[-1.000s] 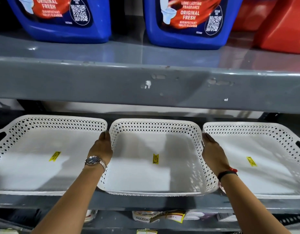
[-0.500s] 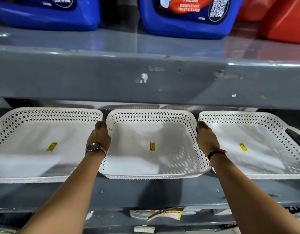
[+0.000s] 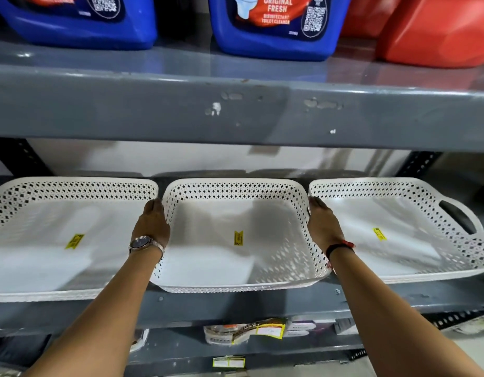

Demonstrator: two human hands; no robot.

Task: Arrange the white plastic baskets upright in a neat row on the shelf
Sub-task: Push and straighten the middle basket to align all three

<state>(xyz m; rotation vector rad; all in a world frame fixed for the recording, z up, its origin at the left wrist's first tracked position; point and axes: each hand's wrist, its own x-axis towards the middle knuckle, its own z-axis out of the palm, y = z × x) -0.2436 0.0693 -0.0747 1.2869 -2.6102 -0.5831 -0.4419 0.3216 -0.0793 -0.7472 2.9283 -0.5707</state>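
Observation:
Three white perforated plastic baskets lie side by side on the grey shelf (image 3: 235,306), each with a yellow sticker inside. The middle basket (image 3: 208,262) sits between the left basket (image 3: 45,213) and the right basket (image 3: 415,257). My left hand (image 3: 151,226) presses flat against the middle basket's left wall, in the gap beside the left basket. Against its right wall lies my right hand (image 3: 323,226). Both hands clamp the middle basket from the sides, fingers pointing toward the back.
The shelf board above (image 3: 235,115) hangs low over the baskets. On it stand blue toilet-cleaner jugs (image 3: 273,25) and red jugs (image 3: 436,31). Packaged goods (image 3: 246,331) lie on the shelf below. A dark perforated upright (image 3: 417,164) stands at the back right.
The middle basket has slid farther back on the shelf between both hands, and its front edge now overhangs less. The camera view has shifted slightly.

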